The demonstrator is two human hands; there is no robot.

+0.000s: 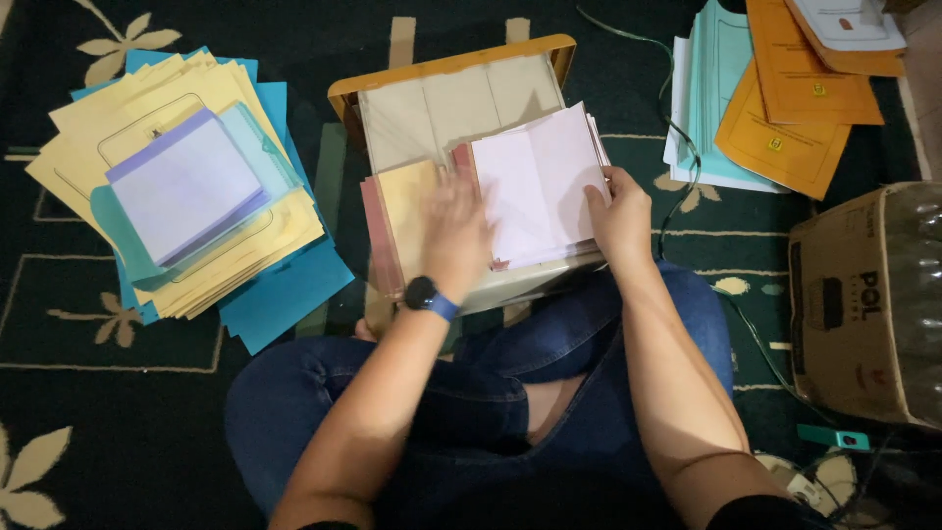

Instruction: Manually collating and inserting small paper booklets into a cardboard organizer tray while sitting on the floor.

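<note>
Left hand (456, 236), blurred, fingers spread flat on the yellow folder (407, 211). Right hand (620, 218) pinches the pink sheets (535, 182) at their 4 o'clock edge. Both papers lie on the small yellow-rimmed desk (442, 71). Risk: the loosely pinched sheets could slide off the desk's 3 o'clock edge.
</note>
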